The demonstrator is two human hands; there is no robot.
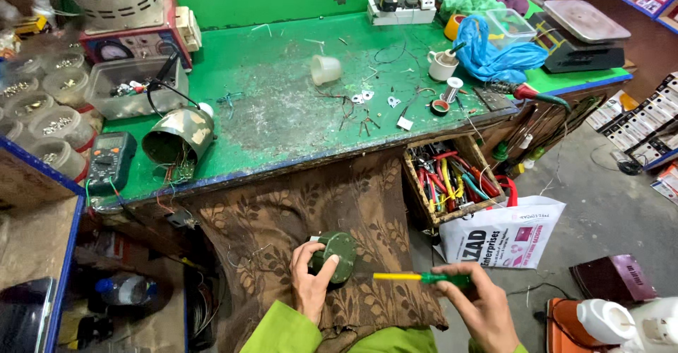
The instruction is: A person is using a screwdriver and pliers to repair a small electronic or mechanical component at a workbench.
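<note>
My left hand (311, 282) grips a small round dark green part (339, 254), holding it over the brown patterned cloth (282, 212) on my lap. My right hand (480, 303) holds a screwdriver (417, 277) with a green handle and yellow shaft. Its tip points left toward the green part and stops just short of it. Both sleeves are light green.
A green workbench (282, 113) carries a camouflage-painted cylindrical housing (180, 138), a black multimeter (109, 159), a white cup (325, 69), solder spools (448, 88), a power strip (399, 10) and loose wires. An open drawer (452, 180) holds pliers. A white printed bag (501, 233) stands below.
</note>
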